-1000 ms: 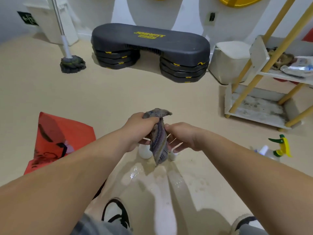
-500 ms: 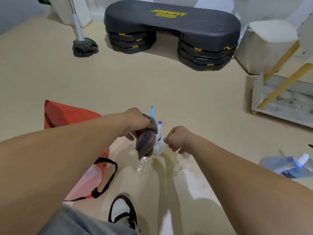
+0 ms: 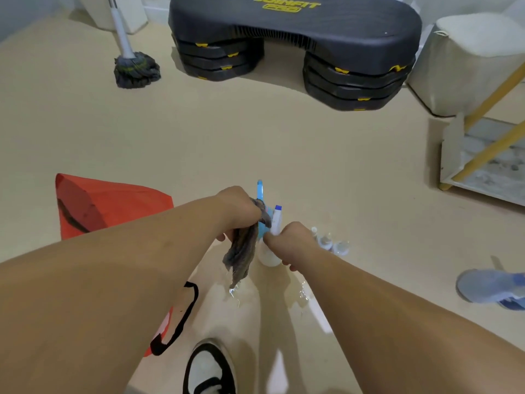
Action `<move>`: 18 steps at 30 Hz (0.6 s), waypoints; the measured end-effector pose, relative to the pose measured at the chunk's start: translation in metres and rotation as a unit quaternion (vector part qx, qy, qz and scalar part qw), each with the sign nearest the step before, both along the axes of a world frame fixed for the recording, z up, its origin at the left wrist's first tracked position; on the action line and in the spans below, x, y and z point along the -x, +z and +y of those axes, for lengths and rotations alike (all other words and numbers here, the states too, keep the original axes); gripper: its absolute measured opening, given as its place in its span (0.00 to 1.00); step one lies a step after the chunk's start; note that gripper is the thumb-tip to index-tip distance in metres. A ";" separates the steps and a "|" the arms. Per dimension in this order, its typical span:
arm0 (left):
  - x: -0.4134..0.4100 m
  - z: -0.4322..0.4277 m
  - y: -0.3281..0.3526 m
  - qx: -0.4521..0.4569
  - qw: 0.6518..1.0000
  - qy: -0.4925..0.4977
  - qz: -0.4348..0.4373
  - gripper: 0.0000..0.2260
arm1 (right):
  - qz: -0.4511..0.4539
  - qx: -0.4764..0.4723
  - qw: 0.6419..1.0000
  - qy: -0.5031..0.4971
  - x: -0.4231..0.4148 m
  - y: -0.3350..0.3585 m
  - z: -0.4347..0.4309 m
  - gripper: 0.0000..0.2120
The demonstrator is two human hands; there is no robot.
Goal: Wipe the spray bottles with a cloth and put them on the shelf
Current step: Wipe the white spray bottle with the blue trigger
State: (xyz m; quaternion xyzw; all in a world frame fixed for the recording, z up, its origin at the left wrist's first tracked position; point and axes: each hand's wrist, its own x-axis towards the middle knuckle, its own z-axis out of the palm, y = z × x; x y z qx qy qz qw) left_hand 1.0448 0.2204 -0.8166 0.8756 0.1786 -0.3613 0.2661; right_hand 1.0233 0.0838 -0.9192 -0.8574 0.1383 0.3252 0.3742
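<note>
Hands: left [image 3: 238, 209] around cloth [image 3: 241, 255], right [image 3: 289, 241] around bottle [image 3: 269, 256]

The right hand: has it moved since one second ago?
Yes. The right hand left the cloth and came down to the white spray bottle standing on the floor, which it now grips at the neck.

1. The right hand [image 3: 289, 241] has let go of the crumpled grey cloth [image 3: 241, 257] and now curls round the neck of the white plastic spray bottle with a blue trigger [image 3: 268, 255].
2. The left hand [image 3: 238, 211] alone grips the cloth, which now hangs limp just left of the bottle.
3. Both hands have dropped nearer the beige floor [image 3: 255, 143].
</note>
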 end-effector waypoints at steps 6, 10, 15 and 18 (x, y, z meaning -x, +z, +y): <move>0.003 0.006 -0.003 -0.030 0.999 -0.028 0.002 0.07 | -0.025 0.031 0.998 -0.057 -0.012 -0.011 -0.011 0.13; 0.002 0.003 0.000 -0.035 0.998 -0.045 -0.004 0.10 | -0.049 0.060 0.997 -0.028 -0.012 -0.012 -0.019 0.15; 0.002 -0.002 0.006 -0.029 0.997 -0.068 -0.024 0.08 | -0.064 0.060 0.992 0.089 -0.005 0.006 -0.033 0.17; 0.005 0.002 0.012 0.002 0.998 -0.048 -0.032 0.10 | -0.089 0.030 0.989 0.118 -0.004 0.033 -0.044 0.16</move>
